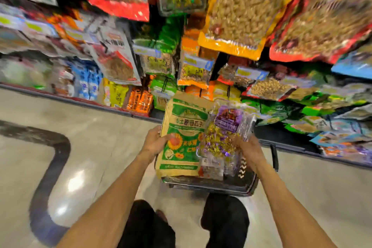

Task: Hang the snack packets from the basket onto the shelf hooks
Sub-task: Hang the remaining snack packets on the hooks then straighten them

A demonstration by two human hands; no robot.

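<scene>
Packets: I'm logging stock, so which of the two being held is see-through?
The purple-labelled packet in the right hand; its contents show through. The tan and green packet in the left hand is opaque.

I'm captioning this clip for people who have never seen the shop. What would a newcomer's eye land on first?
In the centre of the frame, the left hand grips a brown-and-green seed packet and the right hand holds a clear packet with a purple label, both above the dark basket. Overhead and behind, blurred rows of bright hanging packets fill the shelf.
</scene>
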